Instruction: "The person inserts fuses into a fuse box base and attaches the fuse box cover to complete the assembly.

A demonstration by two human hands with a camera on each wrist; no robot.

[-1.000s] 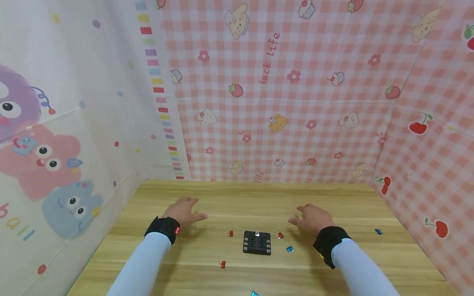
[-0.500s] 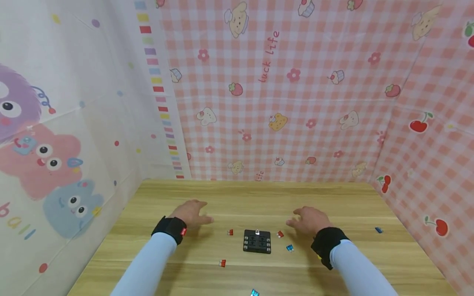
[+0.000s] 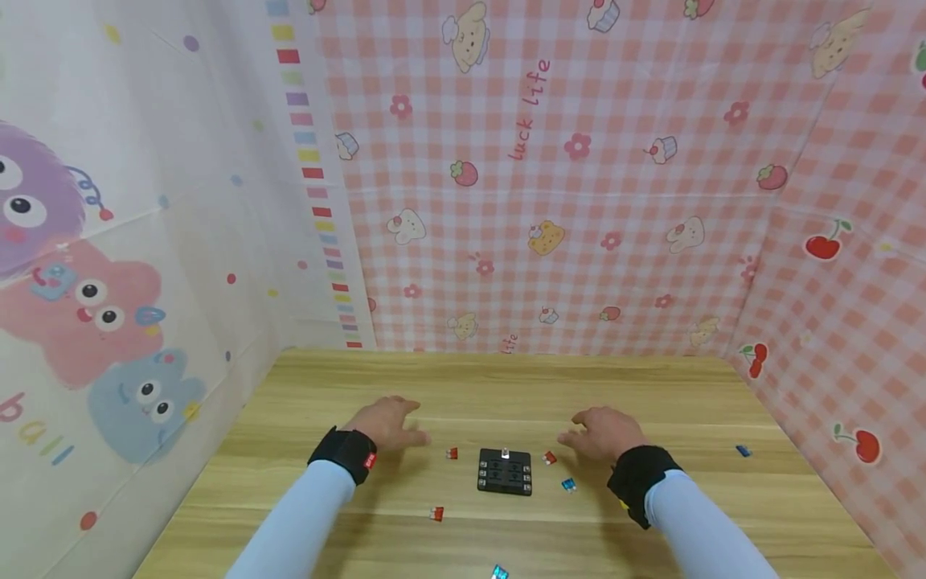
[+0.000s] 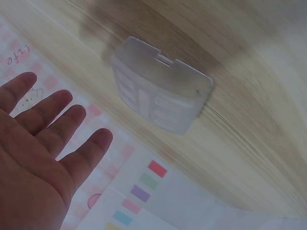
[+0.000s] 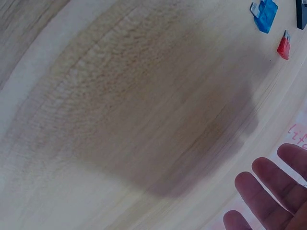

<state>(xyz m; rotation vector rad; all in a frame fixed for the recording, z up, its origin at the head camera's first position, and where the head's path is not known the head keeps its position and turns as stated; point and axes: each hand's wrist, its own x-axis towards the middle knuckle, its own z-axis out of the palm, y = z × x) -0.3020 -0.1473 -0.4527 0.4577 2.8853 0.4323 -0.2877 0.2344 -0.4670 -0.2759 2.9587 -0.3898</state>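
Observation:
A black fuse block [image 3: 504,472] lies on the table between my two hands. My left hand [image 3: 391,422] hovers to its left with fingers loosely spread, nothing in its grasp. Beside that hand in the left wrist view, a clear plastic cover [image 4: 158,91] sits on the wood; in the head view the left hand and arm hide it. My right hand [image 3: 606,432], fingers apart and holding nothing, is over the table right of the block. Nearest to it are a red blade fuse [image 3: 550,457] and a blue blade fuse [image 3: 569,485], both also in the right wrist view.
Left of the block lie two more red fuses, an upper one [image 3: 452,453] and a lower one [image 3: 437,513]. A blue fuse [image 3: 499,572] is at the near edge of view, and another blue fuse [image 3: 743,451] far right. Patterned cloth [image 3: 550,177] walls the back and sides.
My left hand has moved to the right, closer to the fuse block. The right hand has shifted slightly left. The block and fuses stay where they were on the table.

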